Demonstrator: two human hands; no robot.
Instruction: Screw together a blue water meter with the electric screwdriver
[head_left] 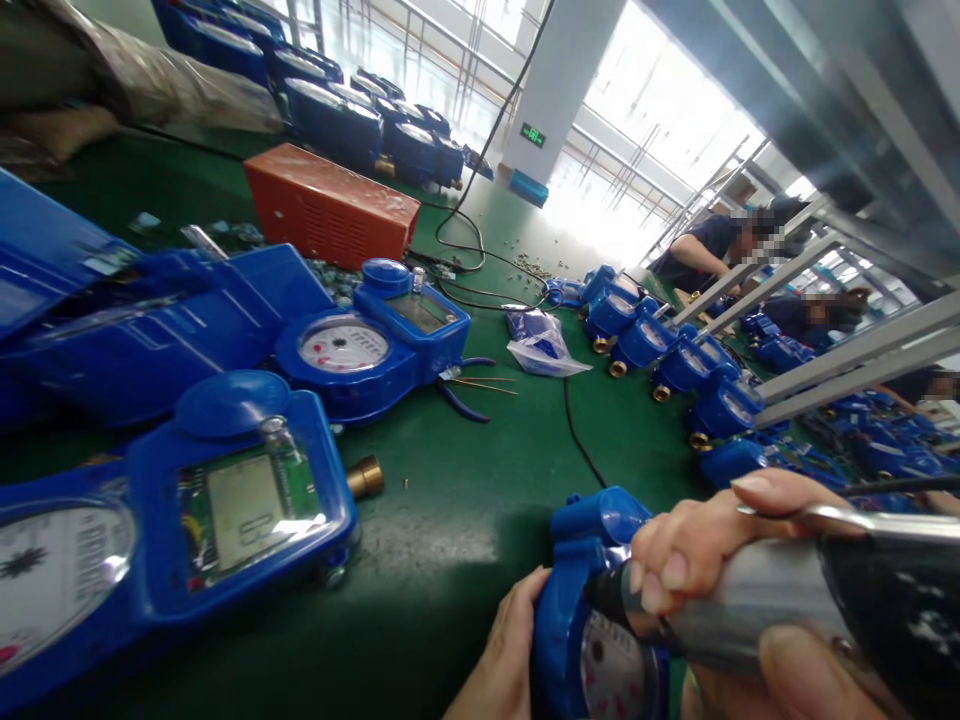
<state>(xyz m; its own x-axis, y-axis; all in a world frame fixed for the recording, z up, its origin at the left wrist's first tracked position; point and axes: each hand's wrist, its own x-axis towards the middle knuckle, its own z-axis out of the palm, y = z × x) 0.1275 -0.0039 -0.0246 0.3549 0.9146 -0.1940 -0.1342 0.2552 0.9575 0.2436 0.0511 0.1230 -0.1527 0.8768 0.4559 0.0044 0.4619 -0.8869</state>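
Observation:
A blue water meter (559, 625) with a round dial lies on the green bench at the lower right. My left hand (504, 645) is closed against its left side, with the fingers partly hidden. An electric screwdriver (757, 590), silver and black with a lever along its body, is gripped by my right hand (701, 545). Its dark nose points left and sits over the meter's housing between the dial and the display part. The tip itself is hard to make out. At the left, another water meter (251, 510) with a display and a brass fitting lies close to the camera.
Blue plastic bins (165, 335), an orange-red metal box (330, 205) and pliers (465, 390) are on the left. A bag of blue parts (540, 340), loose screws (532, 265) and a black cable (577, 440) lie mid-bench. Meters (641, 340) line the right; a co-worker's sleeve (187, 90) is upper left.

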